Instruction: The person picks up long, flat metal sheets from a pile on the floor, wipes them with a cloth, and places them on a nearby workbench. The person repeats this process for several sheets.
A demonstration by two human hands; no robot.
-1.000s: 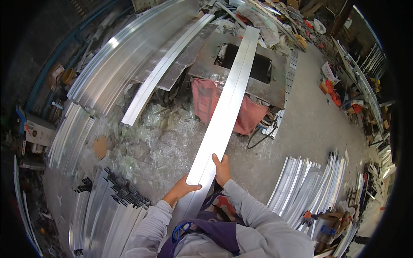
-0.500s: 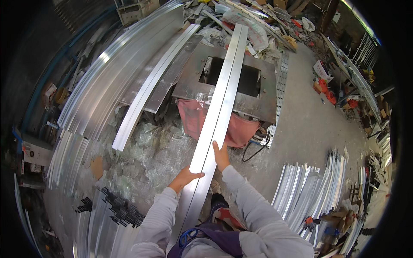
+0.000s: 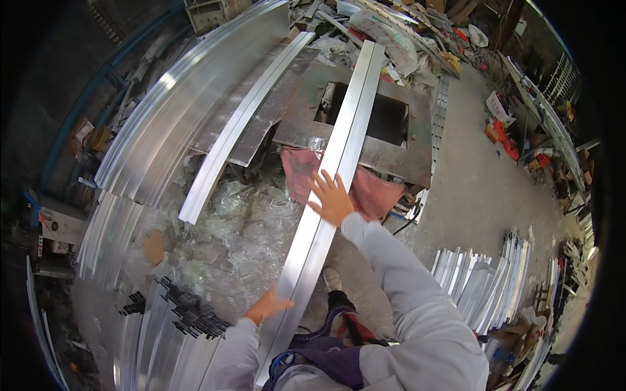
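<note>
A long silver metal profile (image 3: 306, 251), with a dark line running along its length, slants from beside my waist up across a steel-topped stand (image 3: 297, 124). Its far end lies over the rectangular opening (image 3: 385, 117) in that top. My left hand (image 3: 270, 306) grips the near part by its left edge, thumb on top and the other fingers partly hidden beneath. Farther along, my right hand (image 3: 332, 199) rests flat on the upper face with its fingers spread. Red cloth (image 3: 385, 195) hangs from the front of the stand.
Left of the stand, another silver profile (image 3: 244, 124) lies on a dark board (image 3: 261, 127), beside a big stack of long profiles (image 3: 176, 111). More profile bundles stand at lower left (image 3: 160, 332) and lower right (image 3: 482, 280). Crumpled clear plastic (image 3: 241, 221) covers floor near the stand.
My right hand has left the profile's right edge and moved forward onto its top, fingers now spread. My left hand has slid back toward me along the left edge.
</note>
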